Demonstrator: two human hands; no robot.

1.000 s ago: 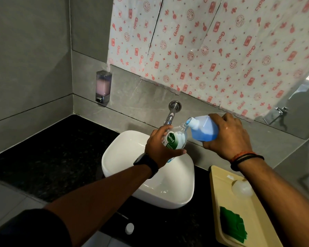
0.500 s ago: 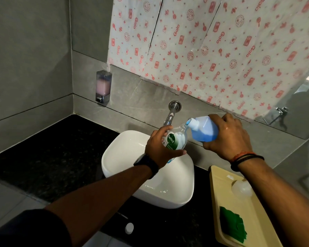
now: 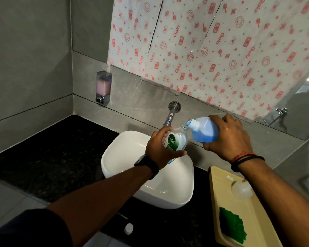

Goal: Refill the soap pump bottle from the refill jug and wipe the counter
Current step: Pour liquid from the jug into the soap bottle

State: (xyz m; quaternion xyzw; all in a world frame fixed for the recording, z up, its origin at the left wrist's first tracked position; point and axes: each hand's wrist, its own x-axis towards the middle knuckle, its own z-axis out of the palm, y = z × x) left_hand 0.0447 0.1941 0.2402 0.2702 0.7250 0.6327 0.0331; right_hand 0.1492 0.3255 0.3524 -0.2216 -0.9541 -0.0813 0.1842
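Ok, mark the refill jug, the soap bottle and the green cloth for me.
refill jug [image 3: 206,130], head view, on its blue side wall.
soap bottle [image 3: 177,139], head view, on its green label.
green cloth [image 3: 231,224], head view, on the middle of the fold.

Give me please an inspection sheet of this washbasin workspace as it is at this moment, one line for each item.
Surface: black counter, white basin on it.
Job's things: soap bottle held over the basin; blue refill jug tipped, spout at the bottle's mouth.
Clutter: small white cap on the counter edge; beige tray with a green cloth and a clear round thing.
Grips: left hand shut on the bottle; right hand shut on the jug.
Cables: nothing seen.
Surroundings: wall tap, wall dispenser, patterned paper covering the mirror.
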